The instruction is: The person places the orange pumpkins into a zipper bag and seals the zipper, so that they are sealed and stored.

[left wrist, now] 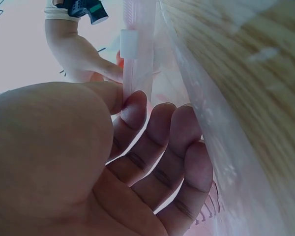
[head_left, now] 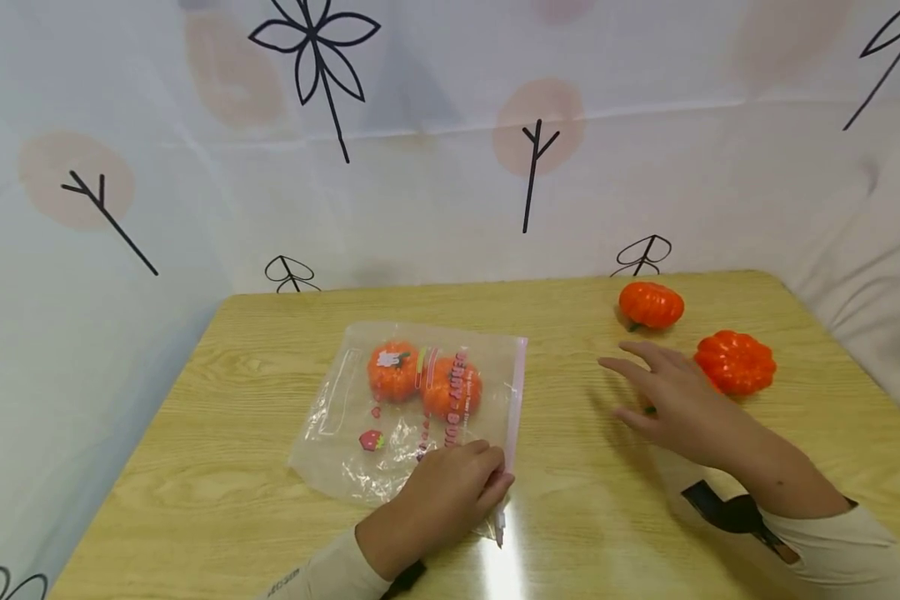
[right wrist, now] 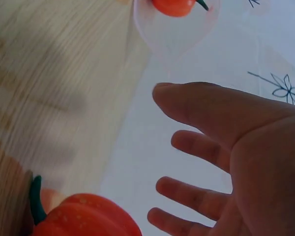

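Observation:
My left hand [head_left: 450, 487] pinches the zip edge of a clear printed plastic bag [head_left: 330, 467] between thumb and forefinger, close to its near corner. Two small orange toy pumpkins [head_left: 450, 387] lie side by side inside the bag. In the left wrist view a white slider [left wrist: 129, 44] sits on the zip strip just beyond the fingertips. My right hand [head_left: 693, 408] hovers over the right of the table with fingers spread, holding nothing. A red-orange pumpkin [head_left: 737, 362] is partly behind that hand, and a green stem [head_left: 649, 409] shows below its thumb.
Farther back, another orange pumpkin [head_left: 651, 305] lies on its side near the rear edge of the wooden table [head_left: 255, 383]. A pale cloth [head_left: 435, 208] with drawn plants hangs behind the table and along its sides.

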Tool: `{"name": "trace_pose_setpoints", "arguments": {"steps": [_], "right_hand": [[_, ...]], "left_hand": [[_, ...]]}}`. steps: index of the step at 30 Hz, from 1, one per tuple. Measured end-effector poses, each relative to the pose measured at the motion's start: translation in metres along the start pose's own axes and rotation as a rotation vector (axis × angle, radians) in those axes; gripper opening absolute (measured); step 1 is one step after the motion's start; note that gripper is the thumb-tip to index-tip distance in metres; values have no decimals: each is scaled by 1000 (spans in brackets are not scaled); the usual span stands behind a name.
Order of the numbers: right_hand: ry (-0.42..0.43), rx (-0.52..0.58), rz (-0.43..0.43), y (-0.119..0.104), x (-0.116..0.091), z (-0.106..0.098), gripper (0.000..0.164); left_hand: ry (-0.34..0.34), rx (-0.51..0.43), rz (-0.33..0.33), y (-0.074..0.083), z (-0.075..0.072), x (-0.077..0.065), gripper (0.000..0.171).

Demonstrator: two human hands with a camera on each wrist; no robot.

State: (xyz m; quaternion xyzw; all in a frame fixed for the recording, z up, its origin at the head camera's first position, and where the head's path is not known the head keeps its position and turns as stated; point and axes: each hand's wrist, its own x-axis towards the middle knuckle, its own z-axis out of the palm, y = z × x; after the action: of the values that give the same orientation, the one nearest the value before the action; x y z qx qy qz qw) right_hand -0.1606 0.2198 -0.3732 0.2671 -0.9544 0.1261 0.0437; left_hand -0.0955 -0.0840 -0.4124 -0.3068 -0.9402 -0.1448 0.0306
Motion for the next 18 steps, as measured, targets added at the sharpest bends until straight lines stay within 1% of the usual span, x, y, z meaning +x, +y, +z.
{"name": "trace_pose_setpoints", "arguments": {"steps": [4, 11, 14, 18], "right_hand": [[-23, 2, 15, 10, 0, 0, 68], [-77, 194, 76, 32, 2, -9, 73], [-88, 226, 97, 39, 0, -13, 76], [-80, 241, 86, 46, -3, -17, 78]], "left_hand": [[10, 3, 6, -1, 2, -1, 25], [-8, -18, -3, -1, 1, -1, 24], [-15, -23, -4, 0, 1, -1, 23], [-19, -20, -2, 0, 1, 0, 23]]}}
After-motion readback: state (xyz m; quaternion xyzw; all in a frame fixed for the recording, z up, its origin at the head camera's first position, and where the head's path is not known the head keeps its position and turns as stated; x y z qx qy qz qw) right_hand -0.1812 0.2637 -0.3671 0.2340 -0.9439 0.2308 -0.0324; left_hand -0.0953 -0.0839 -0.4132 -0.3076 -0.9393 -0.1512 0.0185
